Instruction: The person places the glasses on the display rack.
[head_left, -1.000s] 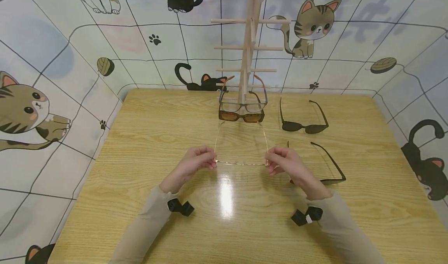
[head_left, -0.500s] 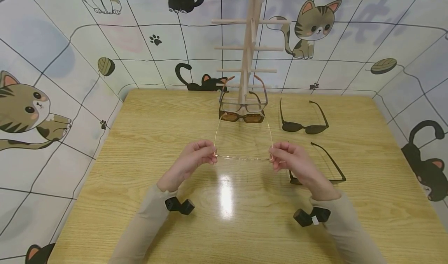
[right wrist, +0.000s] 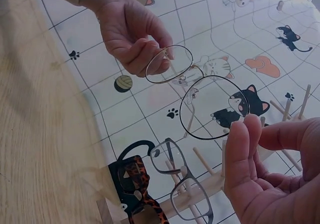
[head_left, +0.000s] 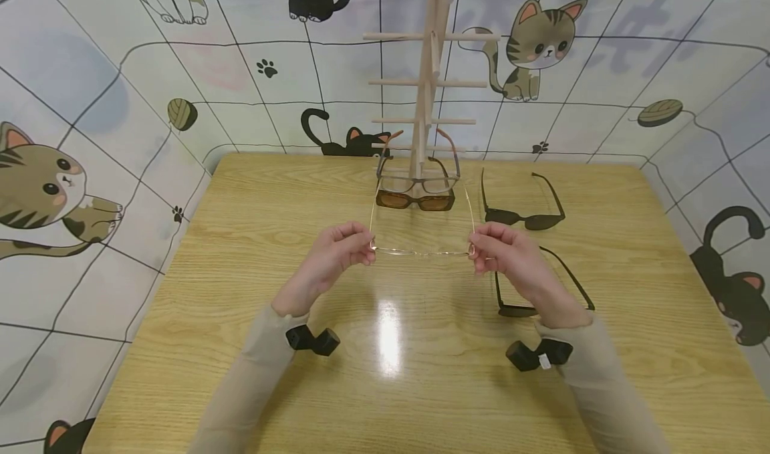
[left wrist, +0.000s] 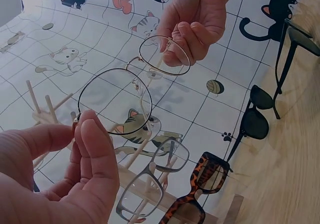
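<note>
Between my two hands is a pair of thin wire-rimmed eyeglasses (head_left: 415, 253) with round lenses, held level above the table. My left hand (head_left: 337, 253) pinches the left hinge corner between thumb and fingers. At the opposite corner, my right hand (head_left: 511, 257) pinches the frame the same way. The temples point away from me, toward the wooden display rack (head_left: 423, 106). On the rack's low part hang grey-framed eyeglasses (right wrist: 182, 179), and just under them tortoiseshell sunglasses (left wrist: 207, 174) with brown lenses.
Black sunglasses (head_left: 523, 220) lie on the table right of the rack. A second dark pair of glasses (head_left: 517, 311) lies nearer, partly behind my right forearm. Bare pegs (head_left: 454, 83) stick out sideways higher on the rack. A cat-print backdrop (head_left: 252, 120) surrounds the table (head_left: 271, 193).
Both hands have moved forward, toward the rack, carrying the wire-rimmed eyeglasses. My right hand has shifted slightly outward to the right. The other glasses have stayed put.
</note>
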Tool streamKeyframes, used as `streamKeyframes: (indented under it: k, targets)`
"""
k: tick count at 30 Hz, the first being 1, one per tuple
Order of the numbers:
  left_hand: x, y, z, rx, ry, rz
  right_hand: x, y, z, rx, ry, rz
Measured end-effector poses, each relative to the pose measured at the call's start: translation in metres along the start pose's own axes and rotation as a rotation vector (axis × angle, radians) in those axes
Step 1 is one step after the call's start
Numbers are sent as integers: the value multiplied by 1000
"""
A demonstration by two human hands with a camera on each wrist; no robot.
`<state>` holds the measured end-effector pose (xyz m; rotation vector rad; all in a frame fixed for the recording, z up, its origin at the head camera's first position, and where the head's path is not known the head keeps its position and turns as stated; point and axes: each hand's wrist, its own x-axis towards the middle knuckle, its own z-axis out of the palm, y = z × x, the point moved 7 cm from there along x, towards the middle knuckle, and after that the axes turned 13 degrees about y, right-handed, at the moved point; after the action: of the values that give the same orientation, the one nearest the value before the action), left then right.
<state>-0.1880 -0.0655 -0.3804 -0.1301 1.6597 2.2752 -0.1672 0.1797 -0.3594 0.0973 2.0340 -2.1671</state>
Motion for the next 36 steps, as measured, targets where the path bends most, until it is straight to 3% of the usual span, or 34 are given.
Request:
streamKeyframes:
  k: [5, 16, 30, 36]
  targets:
    - [6, 9, 4, -34, -5, 18, 6, -11, -1, 15, 4, -17]
    - [21, 30, 10, -108, -5, 43, 27, -27, -2, 103, 2, 29]
    - [43, 50, 13, -191, 63, 38, 54, -50, 0, 220, -42, -25]
    - [55, 58, 14, -223, 87, 55, 69, -54, -2, 245, -16, 13]
